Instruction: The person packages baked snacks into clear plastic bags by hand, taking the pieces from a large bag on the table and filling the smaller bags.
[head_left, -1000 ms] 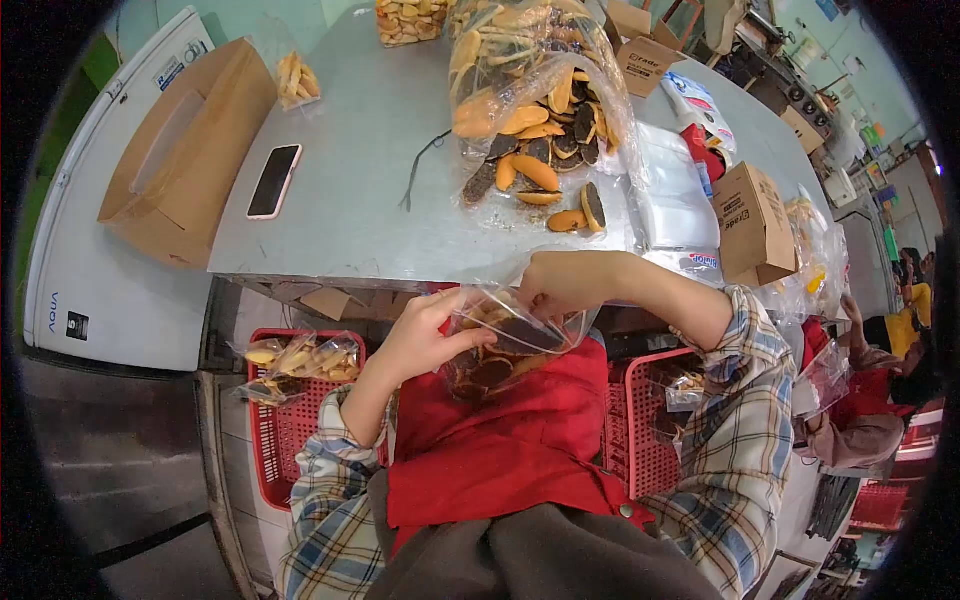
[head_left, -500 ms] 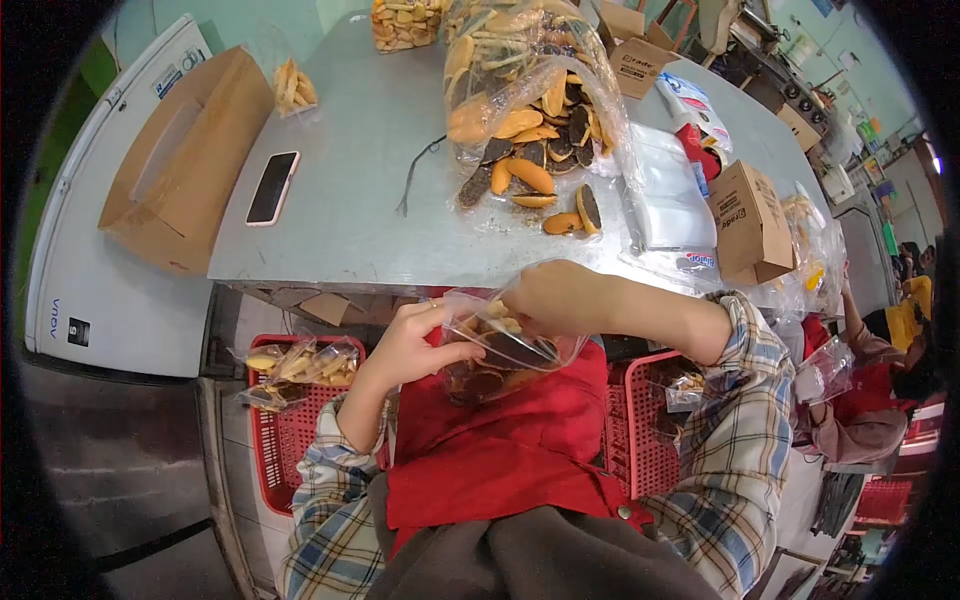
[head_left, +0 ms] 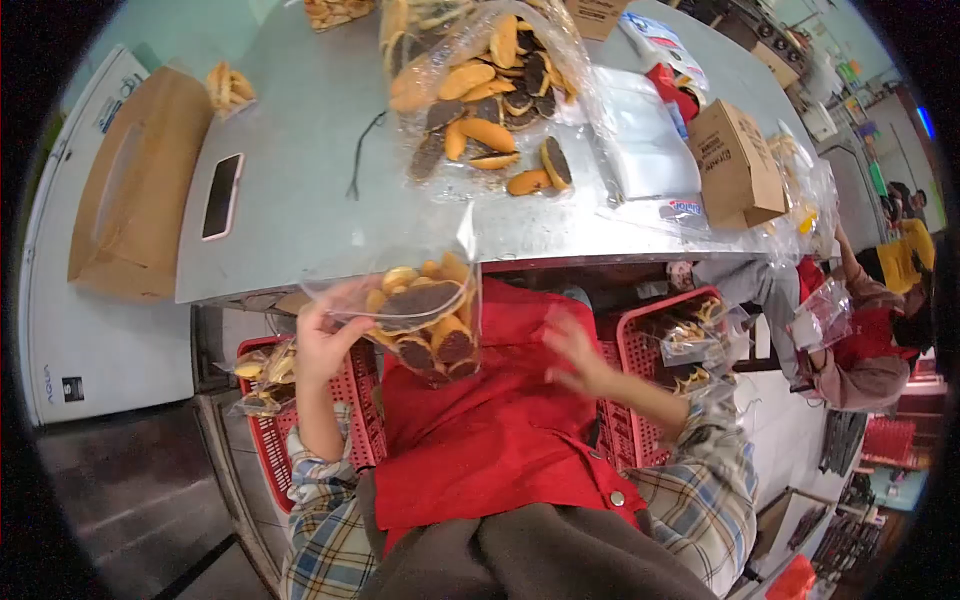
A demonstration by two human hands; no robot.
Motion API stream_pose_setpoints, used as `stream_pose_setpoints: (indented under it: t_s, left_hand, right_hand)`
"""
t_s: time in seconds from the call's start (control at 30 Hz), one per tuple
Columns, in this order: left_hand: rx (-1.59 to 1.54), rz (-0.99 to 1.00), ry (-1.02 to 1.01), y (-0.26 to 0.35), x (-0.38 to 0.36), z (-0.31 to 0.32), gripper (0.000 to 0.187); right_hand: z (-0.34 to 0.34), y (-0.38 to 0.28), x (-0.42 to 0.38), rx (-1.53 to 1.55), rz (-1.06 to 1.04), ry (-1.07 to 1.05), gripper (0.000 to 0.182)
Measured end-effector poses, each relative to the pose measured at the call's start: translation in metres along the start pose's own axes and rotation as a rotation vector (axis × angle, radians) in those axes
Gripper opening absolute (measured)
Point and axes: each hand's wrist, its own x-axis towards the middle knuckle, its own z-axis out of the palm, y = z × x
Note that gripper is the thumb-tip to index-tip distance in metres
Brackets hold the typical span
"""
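My left hand (head_left: 332, 335) grips the edge of a clear plastic bag (head_left: 470, 330) in front of my red apron. Inside are several oval golden pastries with dark chocolate-coloured faces (head_left: 425, 300). My right hand (head_left: 575, 352) is apart from the bag, over the apron; it is a little blurred, with its fingers spread and nothing in them. On the table beyond, a large open clear bag (head_left: 590, 100) spills more such pastries (head_left: 485, 133), a few of them lying loose at its mouth.
Red baskets holding filled bags stand at my left (head_left: 260, 420) and right (head_left: 630, 390). On the table (head_left: 300, 190) lie a phone (head_left: 222, 197), a long cardboard box (head_left: 140, 190), a small carton (head_left: 735, 165) and a stack of clear bags (head_left: 645, 140). Another person (head_left: 860, 370) works at the right.
My right hand has come out of the small bag and moved right and down. The bag has shifted left in my left hand and stands more upright. The view has tilted.
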Motion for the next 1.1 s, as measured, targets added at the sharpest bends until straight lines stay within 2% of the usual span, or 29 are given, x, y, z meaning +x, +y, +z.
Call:
stream_pose_setpoints:
  t_s: [0.03,0.1,0.13,0.17,0.23,0.3,0.33,0.43,0.5,0.53,0.63,0.7,0.8,0.9,0.93,1.03,1.07,1.1]
  left_hand:
    - [-0.027,-0.025,0.011,-0.003,-0.001,-0.001,0.044]
    - [0.017,0.017,-0.012,-0.011,0.001,-0.003,0.044]
    - [0.039,0.028,-0.017,-0.012,0.001,-0.003,0.044]
    - [0.063,0.033,-0.024,-0.012,0.001,0.0,0.044]
    - [0.001,0.004,0.025,-0.01,0.003,0.009,0.045]
    - [-0.017,-0.04,0.045,-0.009,0.003,0.011,0.045]
    - [-0.001,-0.053,0.036,-0.009,0.003,0.012,0.045]
    - [0.055,-0.07,0.016,-0.009,0.002,0.007,0.043]
    - [0.086,-0.065,0.024,-0.009,-0.001,0.008,0.04]
    - [0.082,-0.03,0.015,-0.01,-0.002,0.008,0.039]
    - [0.101,0.039,-0.007,-0.008,0.002,0.009,0.036]
    - [0.133,0.067,-0.007,0.001,0.01,0.019,0.035]
    - [0.305,0.086,-0.111,0.013,0.019,0.025,0.038]
    - [0.364,0.129,-0.189,0.035,0.029,0.026,0.041]
    - [0.398,0.122,-0.212,0.04,0.031,0.023,0.041]
    - [0.466,0.134,-0.233,0.051,0.032,0.018,0.033]
    - [0.48,0.125,-0.217,0.055,0.032,0.019,0.029]
    - [0.492,0.116,-0.203,0.057,0.032,0.019,0.025]
  right_hand:
    - [0.016,0.015,-0.039,-0.017,0.08,-0.298,0.052]
    - [0.032,0.09,-0.119,-0.373,0.213,-0.323,0.057]
    - [-0.008,0.064,-0.102,-0.6,0.591,-0.402,0.058]
    - [-0.014,0.091,-0.122,-0.885,0.772,-0.328,0.057]
    - [-0.017,0.085,-0.108,-0.781,0.77,0.057,0.059]
    - [-0.013,0.038,-0.073,-0.049,0.431,0.085,0.062]
    - [-0.002,0.016,-0.069,0.164,0.257,-0.129,0.069]
    - [0.009,0.068,-0.108,-0.288,0.206,-0.356,0.061]
    - [-0.015,0.12,-0.122,-0.985,0.522,-0.44,0.055]
    - [-0.031,0.116,-0.107,-1.022,0.434,-0.36,0.06]
    - [-0.062,0.047,-0.006,0.008,0.446,-0.156,0.067]
    - [-0.058,0.007,0.048,0.063,0.007,0.065,0.069]
    - [-0.05,-0.027,0.106,0.62,-0.025,0.234,0.064]
    - [-0.058,-0.02,0.147,0.575,0.014,-0.038,0.055]
    - [-0.06,-0.019,0.159,0.515,-0.083,-0.055,0.041]
    - [-0.07,-0.032,0.176,0.527,-0.242,-0.265,0.028]
    - [-0.072,-0.042,0.178,0.51,-0.328,-0.224,0.022]
    - [-0.074,-0.046,0.178,0.336,-0.39,-0.164,0.021]
